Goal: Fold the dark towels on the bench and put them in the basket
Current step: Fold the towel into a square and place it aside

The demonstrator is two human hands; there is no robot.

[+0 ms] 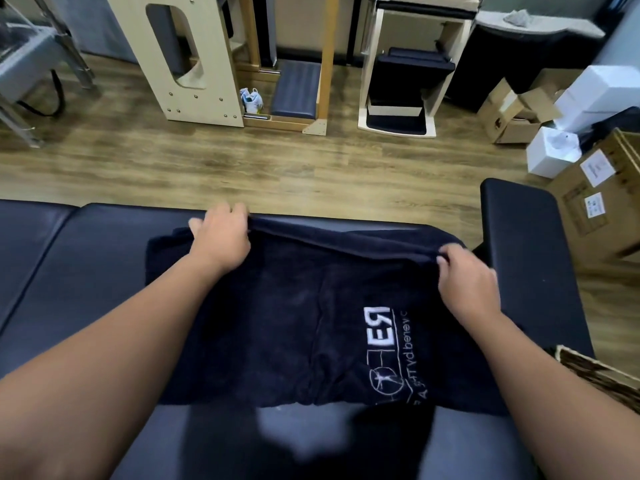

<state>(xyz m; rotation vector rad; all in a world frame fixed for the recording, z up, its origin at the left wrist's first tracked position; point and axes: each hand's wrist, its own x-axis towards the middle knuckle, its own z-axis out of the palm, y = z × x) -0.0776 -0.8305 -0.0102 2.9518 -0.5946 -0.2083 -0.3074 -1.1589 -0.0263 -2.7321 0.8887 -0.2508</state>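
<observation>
The dark towel [277,323] lies spread on the padded surface [86,271]. Left hand [221,237] and right hand [467,282] pinch its far edge, fingers curled. Soft and limp, it likely folds best held by the corners

A single wide-angle camera sits on the person's head and looks forward and steeply down over the bench [86,271], close enough that both forearms enter from the bottom corners and fill much of the lower frame. Beyond the far edge of the bench the view takes in the wooden floor [242,161] and the furniture standing along the far wall. Straight lines bow toward the frame edges; no second view shares any of this.
</observation>
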